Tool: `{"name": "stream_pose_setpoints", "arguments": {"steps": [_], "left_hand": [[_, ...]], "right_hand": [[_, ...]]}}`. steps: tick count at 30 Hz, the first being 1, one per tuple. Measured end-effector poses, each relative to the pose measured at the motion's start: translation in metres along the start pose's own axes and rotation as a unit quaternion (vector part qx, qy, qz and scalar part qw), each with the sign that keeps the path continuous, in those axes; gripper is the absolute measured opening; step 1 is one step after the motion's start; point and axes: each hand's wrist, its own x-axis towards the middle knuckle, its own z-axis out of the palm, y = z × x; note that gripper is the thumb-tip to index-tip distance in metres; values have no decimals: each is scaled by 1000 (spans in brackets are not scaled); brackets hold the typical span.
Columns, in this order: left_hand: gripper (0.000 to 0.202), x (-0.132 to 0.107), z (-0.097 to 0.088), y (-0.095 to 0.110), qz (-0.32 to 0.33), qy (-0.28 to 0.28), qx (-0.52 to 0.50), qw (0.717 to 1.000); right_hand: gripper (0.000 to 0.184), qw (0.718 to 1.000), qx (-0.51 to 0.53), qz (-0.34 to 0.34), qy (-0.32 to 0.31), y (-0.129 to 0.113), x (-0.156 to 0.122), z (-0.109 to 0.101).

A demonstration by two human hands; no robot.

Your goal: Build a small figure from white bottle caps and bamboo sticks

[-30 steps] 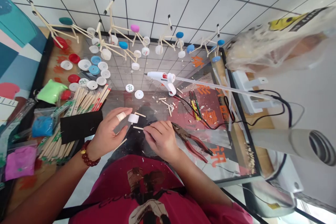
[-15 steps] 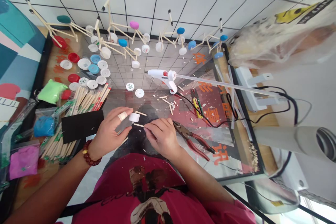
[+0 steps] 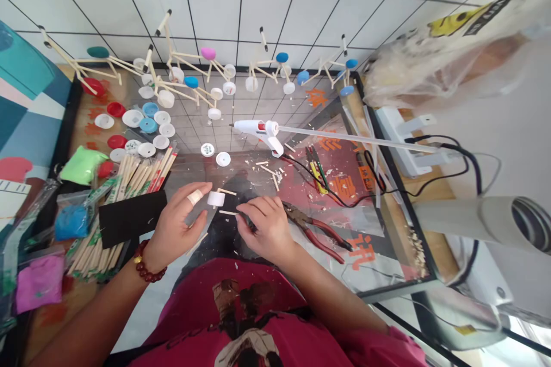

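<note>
A white glue gun (image 3: 253, 128) lies on the dark glossy table (image 3: 189, 167), its nozzle pointing left and a long clear glue stick (image 3: 344, 137) running out to its right. Nearer the person than the glue gun, and a little left of it, is a white cap (image 3: 216, 199) standing on its edge, with a short thin stick (image 3: 227, 191) reaching right from its upper side. The left hand (image 3: 176, 223) is to the left of the cap, thumb and forefinger wide apart, their tips just beside it; a bandage (image 3: 195, 196) wraps one finger. The right hand (image 3: 266, 226) is directly on the near side of the glue gun, its fingers bent and gathered narrow at the end of a second stick (image 3: 227, 213); I cannot tell whether they pinch it. Red-handled pliers (image 3: 305, 219) lie beside that hand, to the near right of the glue gun. Left of and slightly nearer than the nozzle, two more caps (image 3: 222, 159) lie flat. Well left of the glue gun are a bundle of wooden sticks (image 3: 129, 175) and a black sheet (image 3: 132, 218). Beyond it, jointed stick models (image 3: 181, 89) stand in a row.
</note>
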Motion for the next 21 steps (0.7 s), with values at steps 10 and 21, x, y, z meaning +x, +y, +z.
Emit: {"name": "stream_pose_setpoints", "arguments": {"steps": [10, 21], "left_hand": [[56, 7, 9, 12, -13, 36, 118, 992], [30, 4, 9, 11, -13, 67, 4, 998]], "right_hand": [[18, 999, -6, 22, -25, 0, 20, -14], [29, 995, 96, 16, -14, 3, 26, -7]]}}
